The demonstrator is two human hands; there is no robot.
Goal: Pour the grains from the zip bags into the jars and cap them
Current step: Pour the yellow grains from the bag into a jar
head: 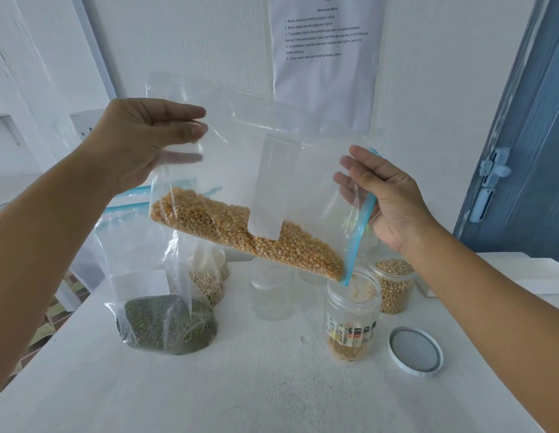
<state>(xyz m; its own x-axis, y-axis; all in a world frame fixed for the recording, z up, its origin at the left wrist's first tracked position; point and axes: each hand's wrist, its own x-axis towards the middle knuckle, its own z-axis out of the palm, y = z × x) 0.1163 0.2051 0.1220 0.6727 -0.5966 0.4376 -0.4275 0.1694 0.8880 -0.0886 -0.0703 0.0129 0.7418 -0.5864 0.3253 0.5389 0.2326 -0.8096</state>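
Note:
A clear zip bag of yellow corn kernels [247, 232] hangs tilted over the table, its blue zip end down at the right. My left hand [143, 139] pinches the bag's raised bottom corner. My right hand [387, 198] holds the zip edge. The bag's lower corner sits over the mouth of an open labelled jar [351, 314], and kernels are falling in; a thin layer lies at the jar's bottom. The jar's white lid [415, 351] lies upside down on the table to its right.
A zip bag of green beans [165, 320] stands at the left on the white table [240, 385]. Behind are an empty clear jar [270, 289], a jar of pale beans [394, 284] and another bag of pale grains [209, 276]. A blue door is at the right.

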